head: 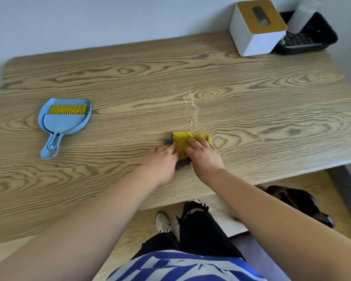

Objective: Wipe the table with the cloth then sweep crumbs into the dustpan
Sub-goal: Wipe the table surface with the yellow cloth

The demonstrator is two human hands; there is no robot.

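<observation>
A yellow cloth [187, 138] with a grey underside lies flat on the wooden table [272, 110], near the front edge at the middle. My right hand [204, 157] presses down on its right part. My left hand [163, 161] holds its left edge with the fingertips. A trail of pale crumbs [190, 106] runs just beyond the cloth, toward the wall. A blue dustpan [64, 122] lies at the left of the table, with a small blue brush with yellow bristles [68, 110] nested in it, handles pointing toward me.
A white tissue box with a wooden lid [255, 29] stands at the back right, next to a black tray [310, 37] holding a white container. A wall runs behind the table. My legs and a dark bag [300, 203] are below the front edge.
</observation>
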